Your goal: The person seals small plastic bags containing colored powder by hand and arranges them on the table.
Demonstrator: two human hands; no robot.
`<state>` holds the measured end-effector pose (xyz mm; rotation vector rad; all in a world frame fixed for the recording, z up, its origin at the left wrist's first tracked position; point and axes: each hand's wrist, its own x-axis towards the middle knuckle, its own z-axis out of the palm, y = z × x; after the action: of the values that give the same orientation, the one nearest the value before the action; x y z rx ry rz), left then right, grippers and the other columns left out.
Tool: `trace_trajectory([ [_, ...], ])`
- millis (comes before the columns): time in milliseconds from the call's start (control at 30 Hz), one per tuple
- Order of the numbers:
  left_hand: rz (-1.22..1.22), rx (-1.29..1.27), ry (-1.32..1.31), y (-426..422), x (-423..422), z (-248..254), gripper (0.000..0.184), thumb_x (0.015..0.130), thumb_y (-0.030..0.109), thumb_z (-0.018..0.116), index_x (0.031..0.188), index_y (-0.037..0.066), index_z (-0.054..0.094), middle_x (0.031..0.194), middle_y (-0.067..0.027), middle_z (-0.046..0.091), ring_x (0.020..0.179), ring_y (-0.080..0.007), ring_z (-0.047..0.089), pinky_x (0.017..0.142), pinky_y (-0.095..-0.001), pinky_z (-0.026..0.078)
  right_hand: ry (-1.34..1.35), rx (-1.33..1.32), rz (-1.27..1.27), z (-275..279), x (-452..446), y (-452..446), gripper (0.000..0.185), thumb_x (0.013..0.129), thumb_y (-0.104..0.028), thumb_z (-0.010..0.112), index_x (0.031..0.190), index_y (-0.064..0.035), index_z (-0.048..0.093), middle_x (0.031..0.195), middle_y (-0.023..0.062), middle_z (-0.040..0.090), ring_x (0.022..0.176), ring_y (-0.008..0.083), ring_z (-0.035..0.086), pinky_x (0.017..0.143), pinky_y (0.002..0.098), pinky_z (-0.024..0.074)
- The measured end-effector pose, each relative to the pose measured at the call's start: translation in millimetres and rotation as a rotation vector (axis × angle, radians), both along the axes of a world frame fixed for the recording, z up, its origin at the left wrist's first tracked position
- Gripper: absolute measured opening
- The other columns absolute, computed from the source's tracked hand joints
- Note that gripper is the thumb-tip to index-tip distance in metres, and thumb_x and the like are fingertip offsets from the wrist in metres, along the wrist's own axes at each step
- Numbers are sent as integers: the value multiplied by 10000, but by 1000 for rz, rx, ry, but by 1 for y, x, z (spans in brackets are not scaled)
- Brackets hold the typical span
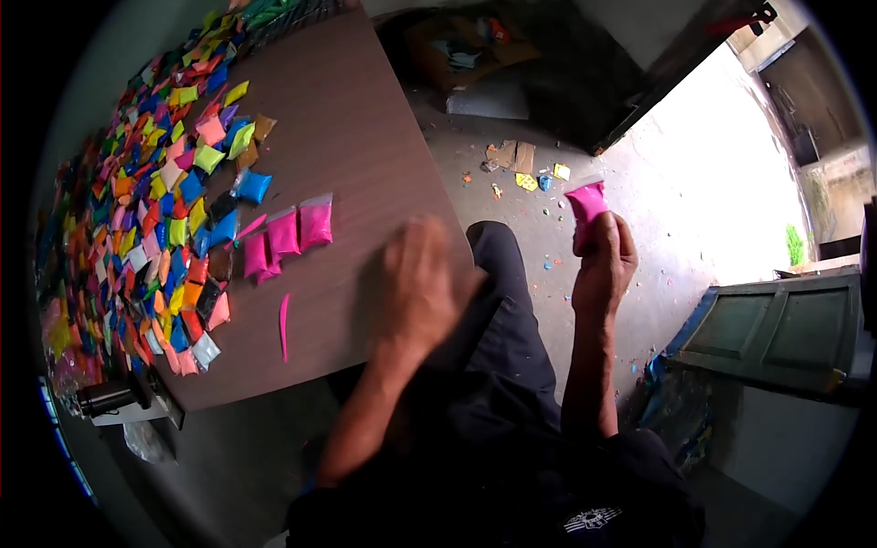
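Observation:
My right hand (605,260) is raised over the floor beside the table, closed on one end of a small pink packet (586,203), a clear bag with bright pink filling. Motion smears my left hand (420,292) at the table's near edge, so its fingers are hard to make out. Several similar pink packets (285,233) lie side by side on the table to the left of that hand. Closer to me on the tabletop is a thin curved pink strip (284,327). Another pink strip (251,226) rests by the packets.
A large heap of colourful packets (155,210) covers the left side of the brown table (338,119). A black cylinder (111,397) stands at its near left corner. Cardboard pieces (512,157) and coloured scraps litter the floor. A green panelled door (772,329) is at right.

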<state>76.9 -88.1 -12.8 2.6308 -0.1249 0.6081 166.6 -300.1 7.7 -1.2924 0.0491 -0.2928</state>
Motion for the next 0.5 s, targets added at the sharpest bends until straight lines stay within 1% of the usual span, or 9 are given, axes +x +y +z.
trace_trajectory([
  [33, -132, -70, 31, -19, 0, 1, 456, 930, 377, 710, 1202, 15, 661, 1237, -176, 648, 1244, -385, 567, 1123, -533, 379, -4, 4, 29, -3, 1, 1, 274, 1052, -245, 644, 1103, 13, 722, 815, 15, 637, 688, 89, 538, 605, 245, 412],
  [100, -545, -94, 178, -61, -15, -27, 389, 914, 376, 735, 1114, 54, 649, 1068, -119, 619, 1120, -302, 583, 1119, -518, 373, -24, 42, 72, 1, 2, 8, 253, 1049, -218, 651, 1102, 20, 720, 825, 26, 649, 696, 92, 549, 611, 249, 429],
  [133, -546, -125, 149, -72, -21, -25, 376, 910, 362, 743, 1110, 55, 657, 1071, -114, 633, 1122, -298, 592, 1117, -520, 374, -11, 5, 77, 7, 0, 12, 247, 1062, -217, 636, 1134, 7, 708, 843, 3, 621, 722, 82, 525, 631, 246, 410],
  [200, -563, -160, 117, -76, -19, -22, 364, 906, 348, 750, 1106, 56, 665, 1075, -109, 647, 1123, -293, 601, 1115, -522, 375, 1, -79, 80, 8, -2, 13, 271, 1038, -226, 681, 1184, 0, 704, 865, 17, 657, 725, 87, 558, 623, 243, 437],
  [267, -402, -206, 84, -57, -19, -15, 370, 906, 315, 748, 1145, 41, 674, 1175, -131, 667, 1181, -312, 602, 1128, -527, 369, 20, -149, 113, 5, -8, 15, 308, 1015, -229, 718, 1232, -11, 698, 900, 38, 691, 747, 95, 603, 625, 245, 480],
  [300, -405, -208, 79, -48, -18, -8, 370, 906, 315, 748, 1145, 41, 674, 1175, -131, 667, 1181, -312, 602, 1128, -527, 369, 10, -150, 155, 1, -10, 18, 302, 1022, -222, 707, 1229, -5, 683, 920, 51, 703, 759, 105, 621, 638, 254, 505],
  [367, -234, -28, 32, -29, -18, 4, 442, 906, 294, 742, 1240, 15, 658, 1320, -151, 646, 1284, -332, 568, 1139, -536, 363, 35, -113, 217, -11, -13, 25, 292, 1038, -229, 681, 1218, 0, 657, 952, 72, 716, 758, 119, 634, 648, 264, 524],
  [433, -185, 26, 67, -16, -27, 4, 459, 903, 275, 740, 1264, 6, 651, 1348, -159, 635, 1308, -340, 556, 1142, -539, 362, 61, -100, 263, -7, -19, 38, 292, 1069, -265, 626, 1207, -8, 608, 998, 96, 714, 803, 149, 693, 621, 273, 523],
  [500, -139, 78, 101, -8, -40, 4, 477, 901, 257, 737, 1289, -4, 644, 1376, -166, 624, 1331, -348, 543, 1146, -542, 362, 164, -91, 322, 4, -26, 44, 299, 1071, -276, 621, 1214, -15, 592, 998, 94, 711, 796, 152, 707, 606, 271, 517],
])
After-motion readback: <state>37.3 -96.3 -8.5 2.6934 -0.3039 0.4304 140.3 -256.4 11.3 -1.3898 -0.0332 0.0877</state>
